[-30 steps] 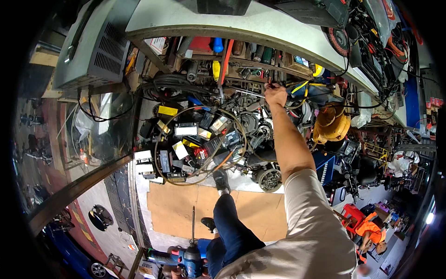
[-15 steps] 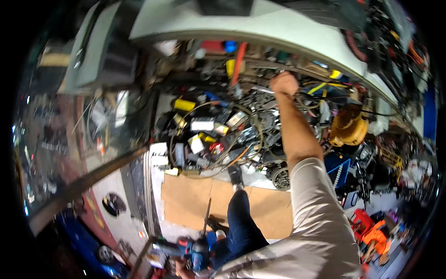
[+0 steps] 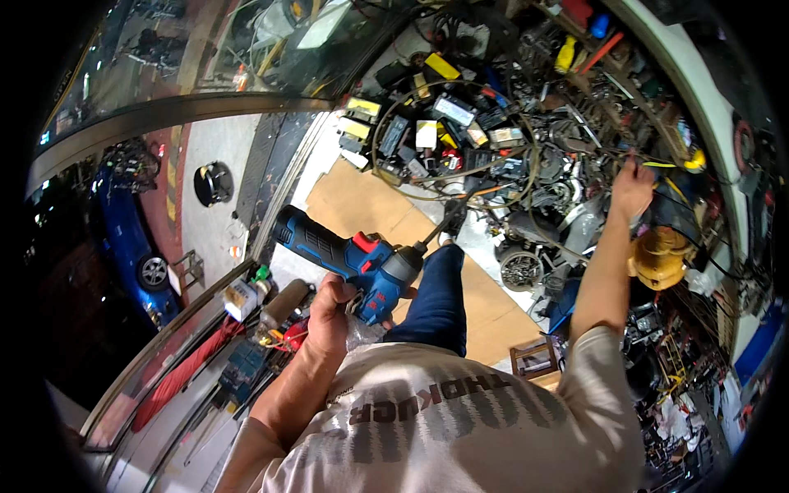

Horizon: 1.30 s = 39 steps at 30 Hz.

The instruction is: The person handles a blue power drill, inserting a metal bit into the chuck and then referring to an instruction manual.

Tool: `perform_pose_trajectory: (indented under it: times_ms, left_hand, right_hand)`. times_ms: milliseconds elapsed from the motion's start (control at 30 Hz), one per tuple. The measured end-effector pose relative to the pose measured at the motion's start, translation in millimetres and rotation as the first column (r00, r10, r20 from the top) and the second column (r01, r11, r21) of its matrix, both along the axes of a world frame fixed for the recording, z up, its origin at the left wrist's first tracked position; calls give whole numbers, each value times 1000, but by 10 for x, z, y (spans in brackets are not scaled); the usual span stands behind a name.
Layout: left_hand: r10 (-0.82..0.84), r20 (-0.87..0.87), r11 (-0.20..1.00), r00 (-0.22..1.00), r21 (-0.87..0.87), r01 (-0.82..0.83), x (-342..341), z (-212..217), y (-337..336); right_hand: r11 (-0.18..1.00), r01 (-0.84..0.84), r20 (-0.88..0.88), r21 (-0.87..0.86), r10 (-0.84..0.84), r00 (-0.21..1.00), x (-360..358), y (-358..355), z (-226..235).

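Observation:
My left hand (image 3: 330, 308) is closed around a blue and black cordless drill (image 3: 380, 283) with a red switch, held in front of my shirt. A long dark bit (image 3: 446, 223) sticks out of its chuck, pointing away and to the right. My right hand (image 3: 633, 191) reaches out over the heap of metal parts on the right, its fingers drawn together near the low shelf. Whatever lies between those fingertips is too small to make out. Beside that hand is a yellow rounded housing (image 3: 657, 256).
Several boxes (image 3: 452, 107) and a coiled cable (image 3: 374, 156) lie among the parts ahead. Brown cardboard (image 3: 353, 201) covers the floor by my leg. A glass door frame (image 3: 177, 112) stands at left, with a blue car (image 3: 123, 238) beyond. A wheel (image 3: 520, 269) lies near the cardboard.
My view has turned left, and the scene has swung round. The drill, earlier low at the bottom edge, is now raised in front of me. My right arm stays stretched over the parts.

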<state>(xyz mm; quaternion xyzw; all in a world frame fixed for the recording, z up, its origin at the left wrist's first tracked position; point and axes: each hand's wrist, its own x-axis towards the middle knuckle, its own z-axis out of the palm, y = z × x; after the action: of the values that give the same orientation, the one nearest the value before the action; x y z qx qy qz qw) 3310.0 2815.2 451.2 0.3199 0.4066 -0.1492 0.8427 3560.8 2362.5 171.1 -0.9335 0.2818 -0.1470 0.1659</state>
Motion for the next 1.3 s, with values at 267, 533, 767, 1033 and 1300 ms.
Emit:
perform_pose_trajectory:
  times_ms: [267, 533, 767, 1033, 1300]
  left_hand:
    - [-95, 251, 986, 963, -108, 126, 82, 288, 126]
    - [-169, 501, 975, 849, -38, 217, 204, 807, 344]
    - [12, 669, 986, 744, -131, 103, 46, 1260, 683]
    - [76, 759, 995, 647, -98, -1, -132, 1229, 1064]
    - [64, 813, 993, 579, 3, -115, -116, 1275, 1294]
  right_hand:
    - [626, -387, 558, 678, -94, 825, -1490, 913, 2593]
    - [392, -815, 777, 427, 303, 552, -2811, 2626, 4817]
    - [498, -785, 822, 367, 222, 525, -3376, 3264, 5142]
    - [535, -783, 817, 317, 266, 512, -3517, 3771, 5148]
    - [486, -874, 747, -11, 585, 316, -3526, 3955, 5194]
